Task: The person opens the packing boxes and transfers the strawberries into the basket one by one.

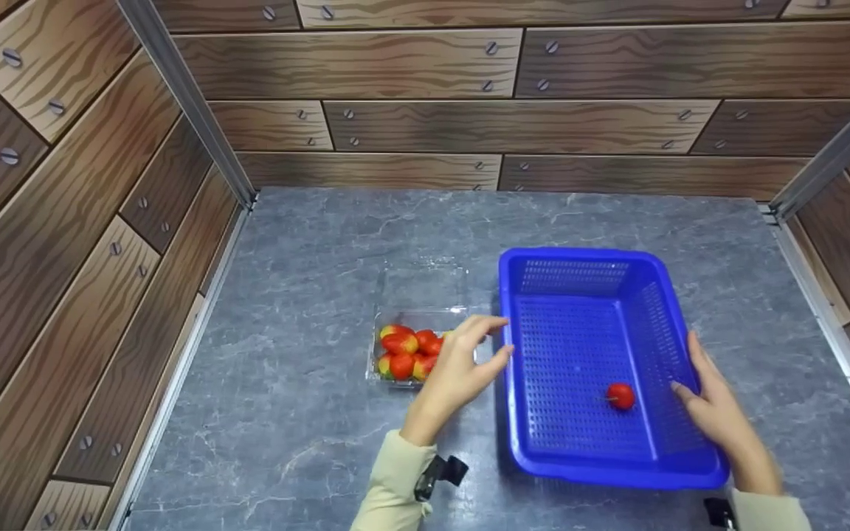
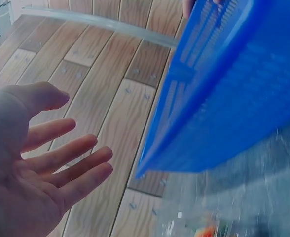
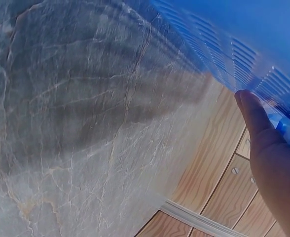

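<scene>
A blue plastic basket (image 1: 576,369) with perforated walls is right of centre in the head view. My right hand (image 1: 720,413) grips its right rim, thumb inside and fingers along the outer wall. In the left wrist view, my left hand (image 2: 56,163) has its fingers spread and holds nothing, apart from the basket's wall (image 2: 224,98). One small round red fruit (image 1: 620,397) with a stem lies on the basket floor. Left of the basket, a clear plastic clamshell box (image 1: 425,287) stands with its lid open. Several red fruits with yellow-green patches (image 1: 399,343) fill it, partly hidden by my left hand.
The grey marbled tabletop (image 1: 285,428) extends around the basket and box. Wood-patterned panels (image 1: 425,66) enclose it at the back and on both sides, with metal strips (image 1: 181,310) along the side edges.
</scene>
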`<state>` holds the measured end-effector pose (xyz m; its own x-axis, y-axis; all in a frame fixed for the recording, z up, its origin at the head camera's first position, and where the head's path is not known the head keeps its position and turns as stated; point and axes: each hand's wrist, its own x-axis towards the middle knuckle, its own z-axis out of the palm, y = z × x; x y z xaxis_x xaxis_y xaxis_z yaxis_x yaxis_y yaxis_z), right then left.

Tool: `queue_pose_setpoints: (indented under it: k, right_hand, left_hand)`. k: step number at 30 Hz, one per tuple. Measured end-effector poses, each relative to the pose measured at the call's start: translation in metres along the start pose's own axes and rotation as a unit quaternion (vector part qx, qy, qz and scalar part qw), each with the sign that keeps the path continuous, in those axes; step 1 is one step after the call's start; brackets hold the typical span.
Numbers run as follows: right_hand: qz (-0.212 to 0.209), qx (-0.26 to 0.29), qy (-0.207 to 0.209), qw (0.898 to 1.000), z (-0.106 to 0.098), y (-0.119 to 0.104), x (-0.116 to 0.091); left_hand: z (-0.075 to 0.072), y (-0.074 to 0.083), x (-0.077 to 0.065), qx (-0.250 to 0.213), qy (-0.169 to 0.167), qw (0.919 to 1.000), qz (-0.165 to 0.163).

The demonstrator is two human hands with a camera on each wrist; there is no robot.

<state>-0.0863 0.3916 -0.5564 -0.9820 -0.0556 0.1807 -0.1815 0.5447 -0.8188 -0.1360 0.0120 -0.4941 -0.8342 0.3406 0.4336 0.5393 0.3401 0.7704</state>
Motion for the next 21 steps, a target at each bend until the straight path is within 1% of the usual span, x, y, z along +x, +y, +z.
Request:
queue_pose_setpoints:
  k: [3,7,9,10,12,14,16,18,21]
  right_hand:
    - [0.005,0.004,-0.004,1.000,-0.001,-0.001,0.000]
    - [0.010,0.007,-0.005,1.000,-0.001,-0.002,-0.001]
    - [0.006,0.002,-0.001,1.000,0.000,-0.001,-0.001]
    - [0.003,-0.001,-0.001,1.000,0.001,0.000,-0.002]
    - [-0.002,-0.007,0.001,1.000,0.002,0.001,-0.002]
    - [-0.005,-0.010,0.002,1.000,0.003,0.002,-0.002]
    - [-0.006,-0.010,0.001,1.000,0.003,0.003,-0.002]
    - [-0.007,-0.009,0.001,1.000,0.002,0.002,-0.001]
    - [-0.011,-0.009,0.000,1.000,0.000,0.001,-0.001]
  left_hand:
    - [-0.008,-0.006,-0.002,0.008,0.006,0.9999,-0.013]
    - [-0.020,-0.014,-0.001,0.035,0.012,0.9985,-0.039]
    - [-0.025,-0.019,-0.001,0.059,0.014,0.9963,-0.061]
    - [-0.028,-0.022,-0.002,0.071,0.015,0.9943,-0.077]
    - [-0.031,-0.027,-0.004,0.105,0.015,0.9877,-0.114]
    - [-0.034,-0.031,-0.007,0.140,0.010,0.9779,-0.155]
    - [-0.035,-0.036,-0.009,0.174,0.003,0.9669,-0.187]
    - [-0.034,-0.040,-0.010,0.208,-0.004,0.9568,-0.203]
    - [-0.032,-0.044,-0.012,0.256,-0.028,0.9410,-0.220]
